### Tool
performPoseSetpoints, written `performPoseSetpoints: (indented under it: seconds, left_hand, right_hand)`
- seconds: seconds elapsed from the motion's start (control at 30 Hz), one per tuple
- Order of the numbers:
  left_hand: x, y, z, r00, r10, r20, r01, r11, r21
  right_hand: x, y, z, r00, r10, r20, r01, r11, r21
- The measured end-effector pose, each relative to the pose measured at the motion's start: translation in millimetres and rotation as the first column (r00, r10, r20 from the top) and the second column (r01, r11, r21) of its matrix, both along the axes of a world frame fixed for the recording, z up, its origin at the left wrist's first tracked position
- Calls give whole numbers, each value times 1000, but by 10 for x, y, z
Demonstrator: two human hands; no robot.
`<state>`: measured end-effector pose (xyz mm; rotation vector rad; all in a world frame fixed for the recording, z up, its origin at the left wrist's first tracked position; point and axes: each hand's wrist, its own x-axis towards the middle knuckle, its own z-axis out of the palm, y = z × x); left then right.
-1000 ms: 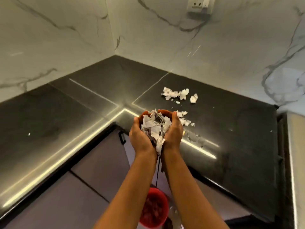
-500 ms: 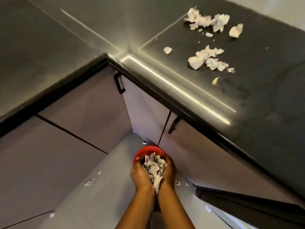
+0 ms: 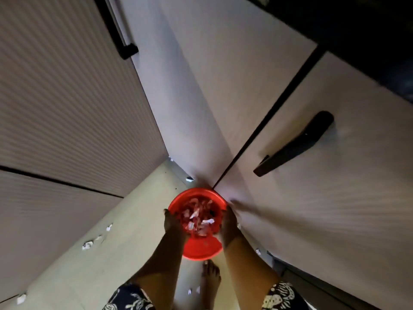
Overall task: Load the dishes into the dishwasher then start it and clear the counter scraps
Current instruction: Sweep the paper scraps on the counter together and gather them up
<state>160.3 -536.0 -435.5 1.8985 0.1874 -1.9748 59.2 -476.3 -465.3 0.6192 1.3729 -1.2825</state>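
A red bucket stands on the floor in the corner between two cabinet runs. White paper scraps lie inside it. My left hand hovers over the bucket's left rim and my right hand over its right rim. The two hands are apart, fingers relaxed, and neither holds anything. The counter top is out of sight except for a dark edge at the upper right.
Pale cabinet doors with black handles close in on the left and right. Loose white scraps lie on the light floor to the left and near my bare foot.
My cupped hands came down from the counter to the bucket, parted, and let the scraps fall in. The view has tilted from the counter down to the floor.
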Motion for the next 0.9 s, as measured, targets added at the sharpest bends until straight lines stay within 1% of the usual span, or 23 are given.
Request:
performPoseSetpoints:
  seconds: [0.03, 0.07, 0.13, 0.17, 0.23, 0.27, 0.3, 0.37, 0.43, 0.5, 0.6, 0.67, 0.7, 0.77, 0.8, 0.83, 0.87, 0.9]
  left_hand:
    - [-11, -2, 42, 1000, -1, -13, 0, 1000, -23]
    - [-13, -1, 128, 1000, -19, -24, 19, 1000, -23]
    - [35, 13, 333, 998, -51, -47, 50, 998, -31]
    - [76, 21, 442, 996, -71, -61, 69, 997, -38]
    - [171, 74, 649, 992, -108, -64, 106, 994, -39]
    - [209, 104, 770, 988, -137, -70, 132, 989, -67]
    - [264, 152, 981, 985, -152, -81, 144, 985, -91]
    - [372, 222, 1445, 976, -187, -111, 171, 975, -144]
    - [471, 278, 1956, 969, -210, -132, 180, 961, -209]
    - [565, 352, 2540, 968, -220, -122, 181, 946, -270]
    - [644, 479, 3281, 951, -286, -117, 215, 883, -417]
    - [664, 533, 3757, 932, -351, -90, 247, 797, -551]
    - [653, 532, 3986, 922, -384, -45, 273, 729, -628]
    - [602, 484, 4373, 901, -423, 96, 339, 548, -765]
    - [545, 427, 4553, 890, -421, 176, 367, 431, -825]
    - [491, 368, 4692, 877, -407, 256, 394, 302, -868]
    - [414, 290, 4799, 855, -389, 343, 431, 165, -887]
    - [329, 199, 4862, 817, -370, 443, 487, 31, -873]
  right_hand:
    - [3, -6, -37, 1000, 26, -12, -26, 999, 21]
    - [9, 18, -124, 998, 59, 6, -58, 998, -19]
    - [47, 23, 92, 991, 112, 75, -114, 993, 15]
    - [60, 10, 232, 986, 117, 120, -119, 993, 11]
    - [105, 29, 554, 986, 59, 157, -59, 998, -3]
    - [128, 24, 733, 990, 14, 139, -15, 1000, 3]
    - [173, 48, 963, 996, 4, 93, -7, 999, 39]
    - [250, 96, 1503, 1000, 2, 23, -3, 999, 53]
    - [302, 171, 2069, 998, 57, -27, -57, 998, -11]
    - [361, 275, 2758, 990, 104, -91, -113, 989, -92]
    - [456, 420, 3701, 946, 168, -276, -225, 955, -191]
    - [512, 500, 4320, 896, 178, -408, -304, 914, -269]
    - [495, 526, 4596, 849, 178, -498, -354, 891, -284]
    - [433, 551, 5072, 709, 162, -687, -442, 861, -253]
    - [359, 548, 5271, 615, 144, -775, -461, 863, -206]
    - [268, 543, 5391, 497, 141, -856, -471, 872, -130]
    - [156, 529, 5478, 355, 160, -921, -463, 886, -25]
    - [27, 498, 5529, 181, 221, -958, -433, 893, 124]
